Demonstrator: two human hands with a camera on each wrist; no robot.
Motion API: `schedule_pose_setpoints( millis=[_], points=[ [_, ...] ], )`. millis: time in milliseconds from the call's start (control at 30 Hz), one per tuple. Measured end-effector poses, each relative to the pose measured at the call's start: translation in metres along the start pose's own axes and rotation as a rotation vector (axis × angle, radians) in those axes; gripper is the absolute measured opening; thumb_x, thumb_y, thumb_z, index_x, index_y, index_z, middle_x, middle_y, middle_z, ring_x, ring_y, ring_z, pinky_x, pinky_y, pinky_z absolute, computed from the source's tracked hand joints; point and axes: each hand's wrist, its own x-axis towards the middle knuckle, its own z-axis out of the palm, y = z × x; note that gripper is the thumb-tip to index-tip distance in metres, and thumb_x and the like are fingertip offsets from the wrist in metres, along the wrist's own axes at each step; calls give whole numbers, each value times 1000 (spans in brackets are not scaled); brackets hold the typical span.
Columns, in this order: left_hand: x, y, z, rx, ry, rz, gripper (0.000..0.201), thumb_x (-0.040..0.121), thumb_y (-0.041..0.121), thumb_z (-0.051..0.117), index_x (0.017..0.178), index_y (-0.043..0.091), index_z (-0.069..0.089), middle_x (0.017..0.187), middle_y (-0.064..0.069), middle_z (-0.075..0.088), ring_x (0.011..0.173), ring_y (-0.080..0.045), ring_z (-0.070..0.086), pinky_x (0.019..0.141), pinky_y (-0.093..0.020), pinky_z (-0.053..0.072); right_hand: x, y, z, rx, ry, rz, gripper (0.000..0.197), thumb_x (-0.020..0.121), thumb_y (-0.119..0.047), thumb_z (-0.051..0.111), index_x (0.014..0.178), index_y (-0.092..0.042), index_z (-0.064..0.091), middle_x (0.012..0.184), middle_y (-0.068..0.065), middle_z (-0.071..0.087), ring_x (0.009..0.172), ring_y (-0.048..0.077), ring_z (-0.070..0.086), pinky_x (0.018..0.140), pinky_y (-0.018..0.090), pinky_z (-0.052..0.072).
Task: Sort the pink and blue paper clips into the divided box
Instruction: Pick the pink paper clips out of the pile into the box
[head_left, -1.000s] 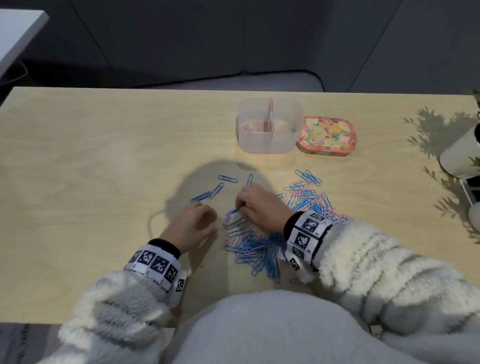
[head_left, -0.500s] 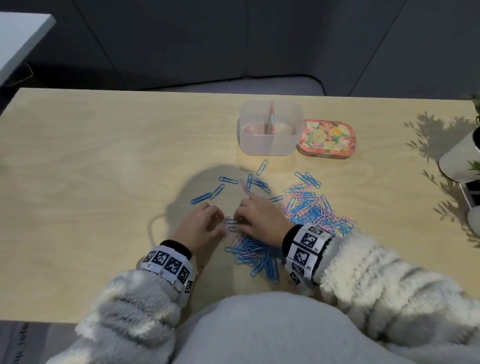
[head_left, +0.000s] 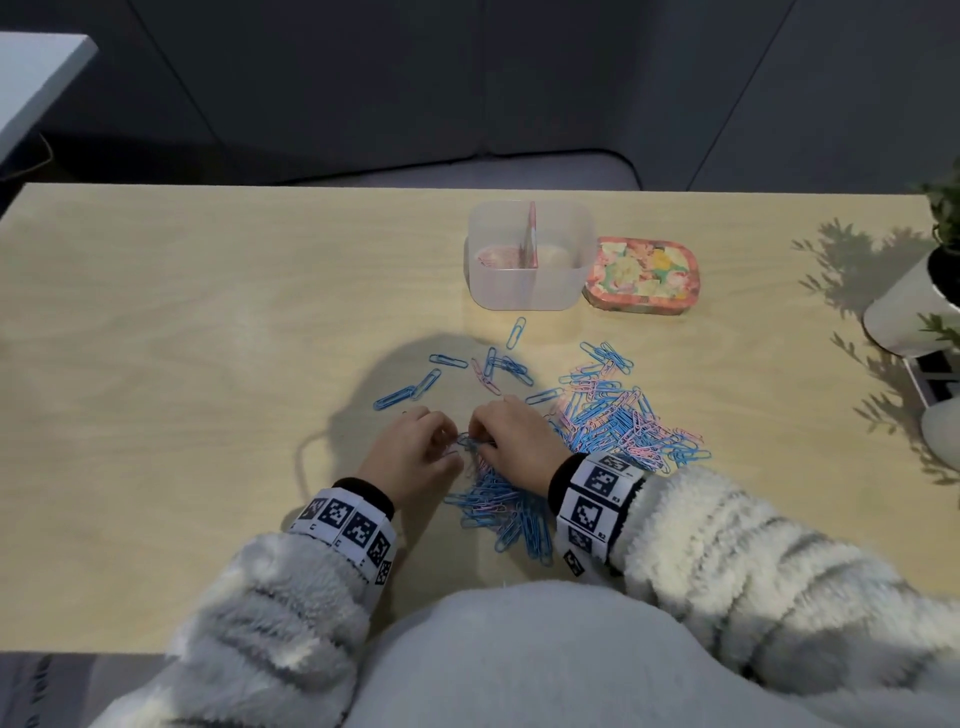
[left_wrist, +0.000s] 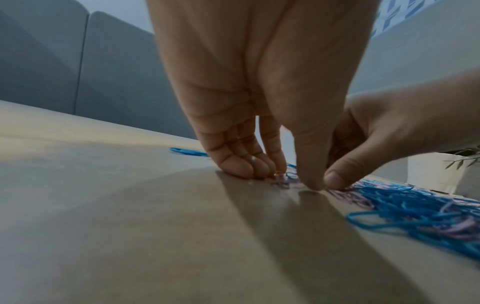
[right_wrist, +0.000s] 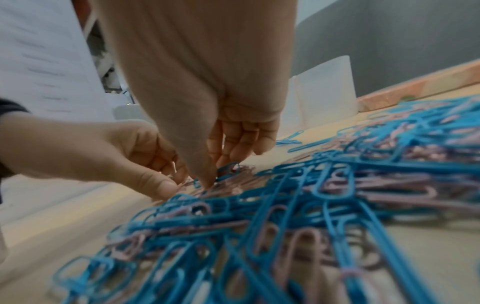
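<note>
The clear divided box (head_left: 530, 291) stands at the far middle of the table; pink clips lie in its left half. Pink and blue paper clips lie in a pile (head_left: 618, 415) right of my hands and in another pile (head_left: 506, 512) between my wrists. My left hand (head_left: 449, 441) and right hand (head_left: 483, 441) meet fingertip to fingertip over a small tangle of clips (head_left: 467, 442). In the left wrist view my left hand (left_wrist: 293, 176) has fingers and thumb down around pinkish clips (left_wrist: 283, 182). My right hand (right_wrist: 215, 174) pinches at a blue clip (right_wrist: 228, 167).
A floral lid (head_left: 641, 275) lies right of the box. Loose blue clips (head_left: 415, 387) and one single clip (head_left: 516, 332) lie between my hands and the box. A white plant pot (head_left: 909, 306) stands at the right edge. The table's near edge runs under my forearms.
My left hand has moved right until it meets my right hand. The right hand has drawn back a little towards me, uncovering several loose clips nearer the box.
</note>
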Motion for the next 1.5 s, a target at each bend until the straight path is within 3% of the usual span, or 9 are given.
schedule_pose_setpoints(
  millis=[267, 400, 667, 767, 900, 1100, 1233, 1400, 1500],
  points=[
    [7, 5, 0, 2, 22, -20, 21, 82, 25, 64, 95, 9, 59, 91, 0, 51, 83, -14, 47, 76, -27, 43, 2, 19, -21, 205, 117, 172, 8, 81, -10, 57, 77, -12, 64, 88, 6, 66, 86, 22, 59, 77, 38, 51],
    [12, 3, 0, 20, -7, -11, 19, 88, 26, 57, 98, 11, 59, 96, -1, 55, 87, -12, 47, 78, -22, 39, 4, 61, -43, 130, 192, 303, 9, 84, -10, 56, 79, -15, 62, 93, 7, 68, 96, 29, 56, 82, 38, 48],
    [41, 17, -5, 308, 134, 131, 34, 90, 21, 45, 122, 14, 55, 126, -12, 53, 113, -35, 47, 94, -41, 39, 18, 29, -26, -51, 121, 44, 25, 92, -17, 47, 107, -13, 66, 103, 9, 63, 100, 28, 51, 87, 42, 44],
    [47, 22, -8, 476, 47, 75, 45, 92, 25, 42, 137, 23, 37, 150, -6, 31, 131, -33, 32, 99, -44, 34, 14, 23, -15, -160, 28, -38, 27, 91, -15, 45, 112, -12, 62, 106, 11, 57, 102, 30, 48, 87, 42, 41],
    [42, 15, -10, 589, -15, 64, 45, 93, 25, 38, 138, 24, 34, 155, -5, 18, 138, -31, 22, 103, -44, 29, 8, 28, -12, -82, 51, -57, 26, 92, -14, 45, 108, -16, 66, 104, 8, 59, 103, 28, 48, 86, 39, 41],
    [23, 13, -7, 582, -26, 95, 35, 80, 29, 62, 114, 21, 59, 135, -10, 54, 121, -35, 51, 84, -48, 47, 30, 42, -20, -158, 107, -19, 36, 92, -12, 42, 125, -18, 55, 116, 9, 53, 107, 30, 44, 87, 39, 39],
    [13, 9, -1, 476, -61, 165, 41, 89, 43, 47, 126, 26, 49, 137, -1, 45, 128, -26, 37, 101, -40, 35, 28, 39, -21, -217, 171, -112, 24, 85, -7, 54, 105, -13, 66, 100, 11, 60, 94, 33, 53, 75, 42, 44],
    [4, 6, 1, 217, -69, 50, 72, 64, 68, 36, 104, 13, 57, 104, -6, 51, 96, -22, 48, 85, -31, 40, 3, 34, 2, -387, 104, -265, 26, 66, -17, 73, 90, -23, 67, 86, -1, 64, 76, 21, 58, 60, 30, 47],
    [4, 14, 5, 137, -55, -7, 49, 72, 49, 59, 100, 8, 58, 99, -8, 51, 91, -22, 48, 82, -32, 43, -7, 36, 7, -368, 121, -276, 24, 64, -19, 75, 87, -21, 69, 82, -2, 64, 73, 21, 59, 58, 30, 47]
  ],
)
